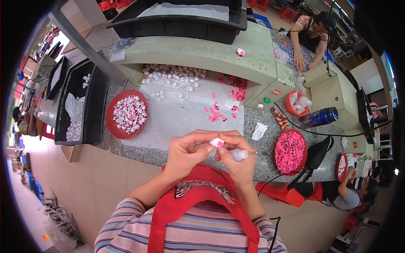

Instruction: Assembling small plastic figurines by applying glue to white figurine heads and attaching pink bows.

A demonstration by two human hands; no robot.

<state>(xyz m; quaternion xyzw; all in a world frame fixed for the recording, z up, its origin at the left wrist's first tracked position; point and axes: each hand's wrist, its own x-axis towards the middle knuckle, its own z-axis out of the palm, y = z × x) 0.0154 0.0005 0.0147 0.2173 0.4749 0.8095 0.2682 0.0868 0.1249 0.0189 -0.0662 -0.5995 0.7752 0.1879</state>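
Observation:
Just above my red apron, both hands meet around a small white rounded piece with a pink patch [217, 143]. My left hand [185, 152] is closed on the piece, pinching it between thumb and fingertips. On its other side, my right hand [242, 166] presses thumb and fingertips against the pink patch. A small translucent white bottle [239, 154] is tucked in the same right hand, partly hidden by the fingers. Left of my hands, a red bowl [110, 120] holds many similar white and pink pieces. To the right, another red bowl [277, 157] is full of small pink and black parts.
White paper [162, 122] covers the granite bench, with white pieces and pink parts [216, 114] scattered under the pale green shelf [177, 49]. Black trays [98, 101] stand left. At right are a blue can [319, 117], a cable and a red basket [291, 105]. Other people work beyond.

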